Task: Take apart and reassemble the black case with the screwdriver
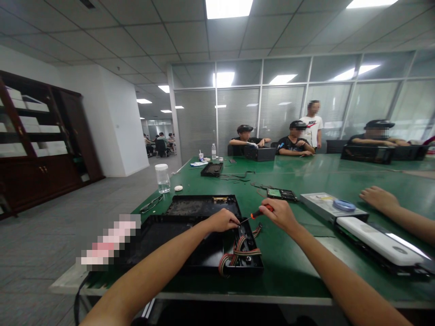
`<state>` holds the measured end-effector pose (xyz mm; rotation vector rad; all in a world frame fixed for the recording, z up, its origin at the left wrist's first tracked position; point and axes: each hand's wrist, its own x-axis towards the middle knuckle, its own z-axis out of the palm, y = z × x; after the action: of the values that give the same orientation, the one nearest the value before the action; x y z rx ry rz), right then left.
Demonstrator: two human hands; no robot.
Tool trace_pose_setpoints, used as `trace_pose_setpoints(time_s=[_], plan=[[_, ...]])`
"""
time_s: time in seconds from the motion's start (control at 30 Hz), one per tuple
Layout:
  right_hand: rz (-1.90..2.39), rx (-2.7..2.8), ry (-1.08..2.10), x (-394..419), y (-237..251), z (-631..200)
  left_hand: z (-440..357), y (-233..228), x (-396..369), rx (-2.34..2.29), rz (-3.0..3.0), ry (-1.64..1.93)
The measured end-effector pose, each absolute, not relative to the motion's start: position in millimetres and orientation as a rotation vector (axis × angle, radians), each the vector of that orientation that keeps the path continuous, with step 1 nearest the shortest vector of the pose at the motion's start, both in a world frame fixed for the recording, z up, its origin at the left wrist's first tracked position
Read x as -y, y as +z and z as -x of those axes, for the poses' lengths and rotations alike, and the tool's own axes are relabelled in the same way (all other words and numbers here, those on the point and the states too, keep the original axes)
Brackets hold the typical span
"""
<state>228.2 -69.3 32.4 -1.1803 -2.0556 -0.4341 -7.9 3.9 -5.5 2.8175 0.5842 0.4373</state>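
My right hand [281,214] is wrapped round the handle of a screwdriver [255,214], red and black with a thin metal shaft. The shaft points left and down to the right part of an open black casing [200,246]. My left hand [223,221] is closed at the shaft's tip, its fingertips pinched over the casing's inside edge; what they hold, if anything, is too small to see. Below them a striped ribbon cable [243,249] curls across the casing's right side. Behind lies a flat black panel [200,206], touching or close to the casing.
On the right are a grey metal drive [322,203] with a blue tape roll [344,205] and a white device [380,242]. A co-worker's arm [401,210] reaches in there. A circuit board [281,194], glasses [151,204] and a clear jar [162,181] lie or stand beyond.
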Motion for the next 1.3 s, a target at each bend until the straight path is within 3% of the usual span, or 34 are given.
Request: trace_pose_setpoints(time_s=[0.13, 0.3, 0.43, 0.67, 0.8, 0.93, 1.07, 1.13, 1.3], plan=[[1.263, 2.403, -0.667, 89, 77, -201, 10, -5, -1, -0.669, -2.786, 0.462], [1.462, 2.603, -0.681, 98, 122, -155, 13, 1, 7, -0.681, -2.788, 0.475], [1.663, 2.597, -0.727, 90, 133, -138, 16, 3, 10, -0.697, -2.788, 0.479], [1.563, 2.584, -0.558, 81, 131, -146, 18, 2, 10, -0.682, -2.794, 0.495], [1.347, 2.547, -0.298, 78, 118, -169, 18, 2, 11, -0.666, -2.815, 0.493], [1.294, 2.186, -0.116, 60, 72, -209, 17, 3, 12, -0.593, -2.892, 0.483], [1.184, 1.509, 0.629, 33, 6, -250, 16, 3, 14, -0.578, -2.926, 0.485], [1.047, 1.167, 0.854, 23, -16, -264, 16, 4, 14, -0.596, -2.897, 0.507], [0.817, 0.777, 1.048, 16, -18, -272, 23, 19, 9, -0.622, -2.698, 0.531]])
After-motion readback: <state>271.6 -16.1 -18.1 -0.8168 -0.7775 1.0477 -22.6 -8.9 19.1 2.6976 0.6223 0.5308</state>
